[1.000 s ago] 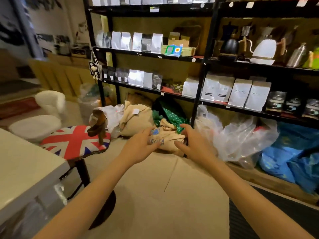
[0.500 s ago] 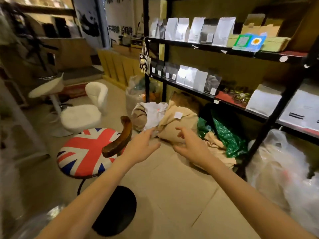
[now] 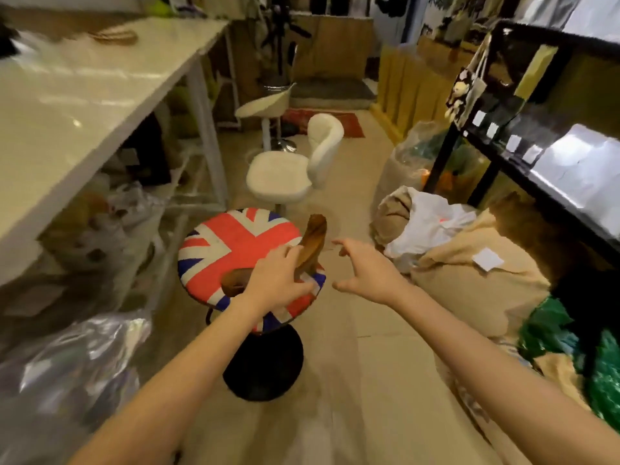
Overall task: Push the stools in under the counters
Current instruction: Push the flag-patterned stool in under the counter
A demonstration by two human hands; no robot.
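No stools pushed in yet. Left hand [image 3: 280, 285] grip wraps flag stool [image 3: 235, 250] backrest; right hand [image 3: 367, 270] open, empty. White stool [image 3: 278, 177] also out from desk [image 3: 67, 105].

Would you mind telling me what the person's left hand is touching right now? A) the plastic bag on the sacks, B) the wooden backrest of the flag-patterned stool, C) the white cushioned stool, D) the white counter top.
B: the left hand is laid over the curved wooden backrest of the flag-patterned stool, while the right hand hangs open in the air beside it, touching nothing.
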